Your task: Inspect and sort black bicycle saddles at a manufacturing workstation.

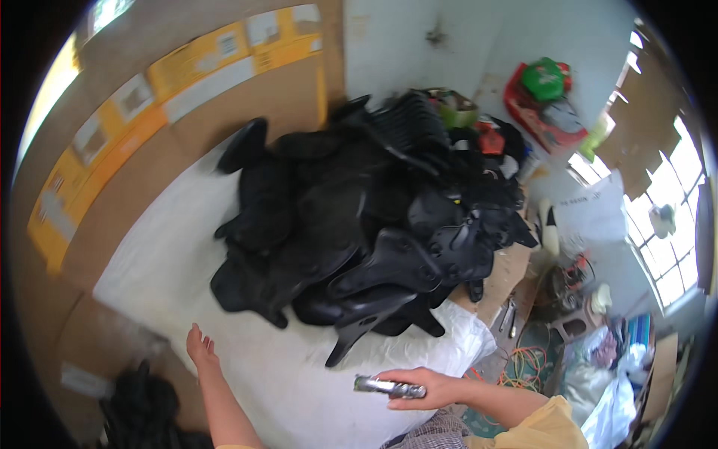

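My right hand (428,388) is closed around a shiny silver hand tool (374,385); its exact kind cannot be made out. The tool is over the near part of a white-covered surface (292,389). Off to the left, my left hand (200,348) has its fingers apart and holds nothing, above the left edge of the white cover. Beyond both hands lies a large heap of black molded pieces (336,194), curved and seat-like. Nearest the right hand, one black piece with slots (370,322) sticks out of the pile toward me.
Cardboard with yellow bands (202,75) lines the left and back. A black bundle (142,404) lies low on the left. To the right are orange cords (523,367), a concrete block (580,325), clear plastic bags (591,382) and a red wall shelf (531,112) near a barred window (677,224).
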Tool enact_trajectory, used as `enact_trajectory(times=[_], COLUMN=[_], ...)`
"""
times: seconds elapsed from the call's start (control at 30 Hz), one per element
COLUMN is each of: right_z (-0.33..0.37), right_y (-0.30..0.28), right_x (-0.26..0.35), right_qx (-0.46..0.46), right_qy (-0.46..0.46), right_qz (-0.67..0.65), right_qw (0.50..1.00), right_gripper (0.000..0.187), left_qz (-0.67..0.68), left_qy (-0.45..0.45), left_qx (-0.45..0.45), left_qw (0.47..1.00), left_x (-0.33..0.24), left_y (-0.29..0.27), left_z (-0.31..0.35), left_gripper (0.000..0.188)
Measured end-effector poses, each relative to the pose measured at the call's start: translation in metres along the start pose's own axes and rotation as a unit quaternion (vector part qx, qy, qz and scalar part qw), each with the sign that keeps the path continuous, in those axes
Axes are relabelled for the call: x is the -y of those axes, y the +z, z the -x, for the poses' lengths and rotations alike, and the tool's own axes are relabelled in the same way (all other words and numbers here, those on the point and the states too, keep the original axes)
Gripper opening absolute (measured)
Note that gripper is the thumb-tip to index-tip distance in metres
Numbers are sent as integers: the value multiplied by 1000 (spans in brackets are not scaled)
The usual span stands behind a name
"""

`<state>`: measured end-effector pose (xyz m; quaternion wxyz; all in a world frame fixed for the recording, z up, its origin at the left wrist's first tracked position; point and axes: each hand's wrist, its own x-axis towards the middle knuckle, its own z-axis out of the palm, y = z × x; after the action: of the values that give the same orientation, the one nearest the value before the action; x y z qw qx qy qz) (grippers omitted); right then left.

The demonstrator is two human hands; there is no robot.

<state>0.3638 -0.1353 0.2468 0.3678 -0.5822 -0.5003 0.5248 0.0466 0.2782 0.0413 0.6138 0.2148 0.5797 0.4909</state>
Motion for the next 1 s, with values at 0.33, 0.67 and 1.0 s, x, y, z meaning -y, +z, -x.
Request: enact_trajectory(times=[0.33, 0.67, 1.0], right_z=[-46, -11, 29], right_y=[-25, -1, 26], right_x=[-7, 59, 96], right_qx=[-8, 61, -2], right_qy=[2, 6, -135], right_qz=[1, 24, -21], right_qw=[1000, 998, 991], right_gripper=[54, 54, 51], left_qz=[-117, -65, -26], left_qy=[28, 188, 175], left_qx=[125, 58, 9], left_qw=[985, 978, 984], left_x=[29, -60, -28], left_y=[99, -72, -118], left_z=[-29, 93, 155], left_gripper=[36, 32, 22])
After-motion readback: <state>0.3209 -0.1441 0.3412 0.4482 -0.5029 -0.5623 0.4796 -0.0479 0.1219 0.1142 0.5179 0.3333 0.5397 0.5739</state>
